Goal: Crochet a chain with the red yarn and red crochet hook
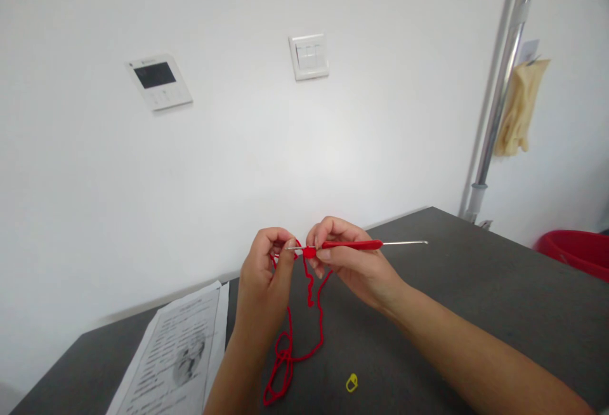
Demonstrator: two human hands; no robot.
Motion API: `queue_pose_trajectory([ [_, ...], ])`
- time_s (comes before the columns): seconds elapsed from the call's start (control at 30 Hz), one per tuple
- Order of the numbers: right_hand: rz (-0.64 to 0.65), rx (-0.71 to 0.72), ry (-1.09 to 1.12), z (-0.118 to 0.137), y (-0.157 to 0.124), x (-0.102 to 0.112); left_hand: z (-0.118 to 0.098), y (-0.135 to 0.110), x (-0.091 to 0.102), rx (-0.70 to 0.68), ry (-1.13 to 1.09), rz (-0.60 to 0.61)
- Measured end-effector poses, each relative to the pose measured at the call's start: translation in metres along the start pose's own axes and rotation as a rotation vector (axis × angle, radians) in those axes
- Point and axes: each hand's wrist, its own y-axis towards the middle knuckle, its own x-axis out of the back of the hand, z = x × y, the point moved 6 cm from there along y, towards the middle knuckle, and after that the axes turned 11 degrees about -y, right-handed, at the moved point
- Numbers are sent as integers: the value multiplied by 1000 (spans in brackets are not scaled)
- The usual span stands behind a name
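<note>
As right hand (pixel 360 264) grips hook (pixel 354 245), ends left and right, left hand (pixel 265 270) pinching yarn (pixel 309 252)

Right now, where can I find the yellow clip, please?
In the head view, the yellow clip lies on the dark table near the bottom edge, right of the red yarn and below the right hand.

One left hand (pixel 267 272) and one right hand (pixel 364 266) make two. There is one crochet hook (pixel 354 245), one small red crochet piece (pixel 309 252), one yellow stitch marker (pixel 352 382), and at least two overlapping paper sheets (pixel 159 367). One table (pixel 428 282), one intercom panel (pixel 159 82), one light-switch plate (pixel 311 57) and one metal pole (pixel 504 79) also show.
</note>
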Motion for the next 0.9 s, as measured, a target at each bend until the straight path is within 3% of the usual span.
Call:
queue_pose_trajectory([
  [0.1,-44,160,-180,9,-2,3,-1,0,3,-36,-75,16],
  [0.23,-120,534,-606,32,-14,1,-8,-3,9,-80,-164,20],
  [0.4,-100,913,-976,45,-28,-11,-20,-8,1,-113,-113,164],
  [0.6,-74,980,-1051,43,-30,-14,-23,-10,-6,-38,-104,224],
  [0.9,-78,986,-1060,45,-30,-14,-14,-9,-3,84,-212,173],
])
